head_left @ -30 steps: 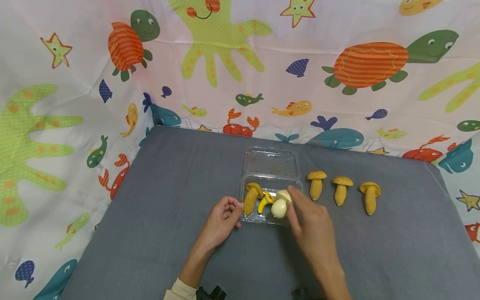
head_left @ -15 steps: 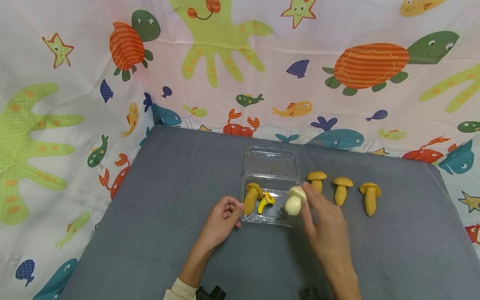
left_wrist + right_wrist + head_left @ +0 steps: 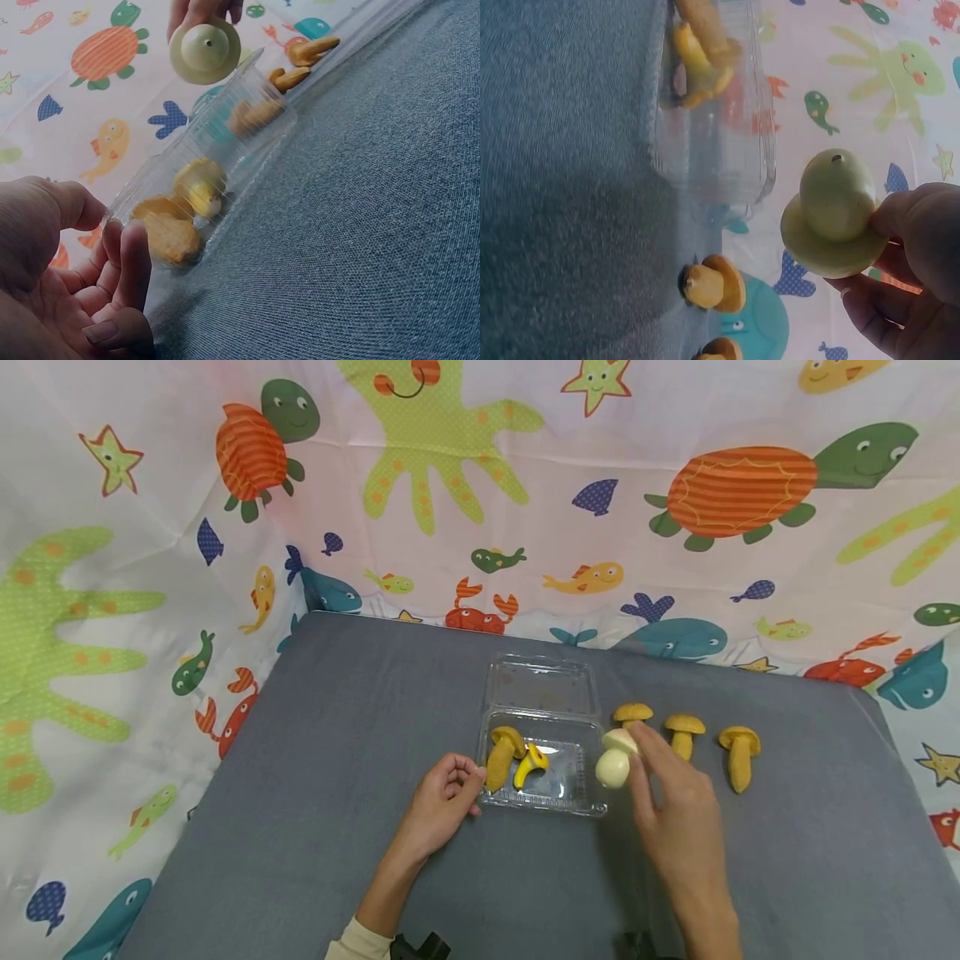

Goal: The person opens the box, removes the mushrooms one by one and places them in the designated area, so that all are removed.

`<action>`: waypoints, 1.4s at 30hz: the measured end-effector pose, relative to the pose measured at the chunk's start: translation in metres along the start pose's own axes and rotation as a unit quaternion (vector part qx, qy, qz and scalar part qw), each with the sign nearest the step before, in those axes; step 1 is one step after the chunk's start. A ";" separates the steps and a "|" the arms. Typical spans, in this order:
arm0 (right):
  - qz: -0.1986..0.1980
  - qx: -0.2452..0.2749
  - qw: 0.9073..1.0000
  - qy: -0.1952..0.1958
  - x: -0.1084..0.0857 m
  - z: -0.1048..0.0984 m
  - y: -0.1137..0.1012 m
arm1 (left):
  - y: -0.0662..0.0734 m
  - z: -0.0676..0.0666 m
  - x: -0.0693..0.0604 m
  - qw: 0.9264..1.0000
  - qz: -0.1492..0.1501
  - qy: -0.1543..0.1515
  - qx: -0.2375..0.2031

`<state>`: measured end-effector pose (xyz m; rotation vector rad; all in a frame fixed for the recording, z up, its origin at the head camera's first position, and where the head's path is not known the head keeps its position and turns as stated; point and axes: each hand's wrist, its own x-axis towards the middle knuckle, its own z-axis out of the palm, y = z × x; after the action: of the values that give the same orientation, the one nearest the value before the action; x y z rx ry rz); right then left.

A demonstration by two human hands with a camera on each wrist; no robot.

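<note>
Between thumb and fingers my right hand (image 3: 678, 806) pinches a pale cream toy mushroom (image 3: 615, 766), held above the table beside the container's right rim. In the right wrist view the cream mushroom (image 3: 838, 199) shows its rounded stem end toward the camera. My left hand (image 3: 442, 802) pinches the left rim of an opened clear plastic clamshell container (image 3: 573, 806); its thumb and fingertips meet at that edge in the left wrist view. Inside the container lie a brown toy mushroom (image 3: 500, 767) at the left and a smaller yellow trumpet-shaped mushroom (image 3: 534, 763) beside it.
To the right of the container three brown mushrooms lie in a row: the nearest one (image 3: 632, 713) and the middle one (image 3: 684, 727) are partly covered by the right hand, the last one (image 3: 740, 758) is fully visible. A grey cloth (image 3: 360, 710) covers the table; a sea-animal curtain (image 3: 450, 543) hangs behind.
My right hand has moved to the right with the cream mushroom, from over the container to just beyond its right rim. The left hand has stayed at the container's left edge.
</note>
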<state>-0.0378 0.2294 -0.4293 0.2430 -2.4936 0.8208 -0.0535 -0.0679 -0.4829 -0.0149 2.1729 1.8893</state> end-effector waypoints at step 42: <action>-0.027 -0.063 0.998 -0.008 -0.018 -0.003 0.029 | 0.000 0.000 0.001 1.000 -0.002 -0.002 0.005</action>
<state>-0.0303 0.2546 -0.4506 0.2725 -2.5316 0.6403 -0.0541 -0.0674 -0.4829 -0.0132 2.1765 1.8752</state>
